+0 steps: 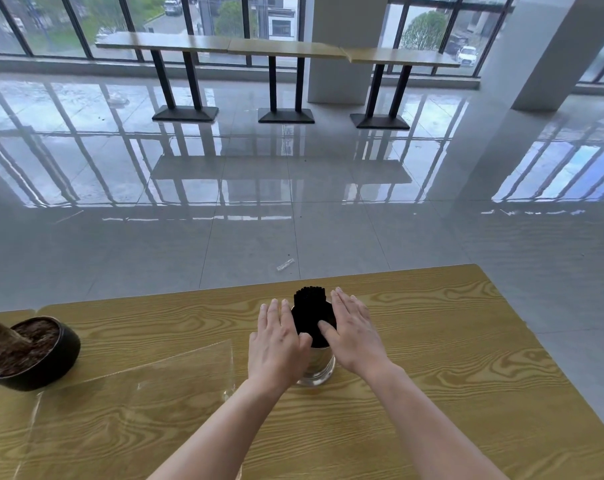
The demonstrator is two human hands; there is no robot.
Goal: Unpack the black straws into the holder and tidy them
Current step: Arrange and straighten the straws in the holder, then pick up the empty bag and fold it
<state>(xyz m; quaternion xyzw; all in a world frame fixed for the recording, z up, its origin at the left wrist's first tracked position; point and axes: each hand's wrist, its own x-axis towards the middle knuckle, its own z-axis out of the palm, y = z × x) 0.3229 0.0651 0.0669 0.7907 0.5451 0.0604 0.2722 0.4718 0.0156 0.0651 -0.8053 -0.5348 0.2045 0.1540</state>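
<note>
Item: round black bowl-shaped pot (34,355), holding dark soil and a short cut brown stump, is sitting at the far left of the table, partly past the frame's edge.

Item: yellow-brown wood-grain table (449,358) is bearing everything listed here and is filling the lower part of the view.

Item: flat clear plastic wrapper sheet (155,375) is lying on the table between the pot and the holder, with its near-right corner reaching toward the holder's base.

Item: left hand (276,344) is pressing flat against the left side of the straws, fingers straight and together, pointing away from the person, and the thumb is touching the front of the bundle. It is gripping nothing.

Item: bundle of thin black straws (312,313) is standing upright in the holder, packed tight, tips level and rising above the rim.

Item: clear cylindrical glass holder (319,370) is standing upright near the table's middle, its upper part hidden behind both hands.

Item: right hand (354,332) is pressing against the right side of the bundle, fingers extended, thumb lying across the front. Nothing is being grasped.

Item: small clear wrapper scrap (285,265) is lying on the grey glossy tiled floor (120,244) beyond the table's far edge.
</note>
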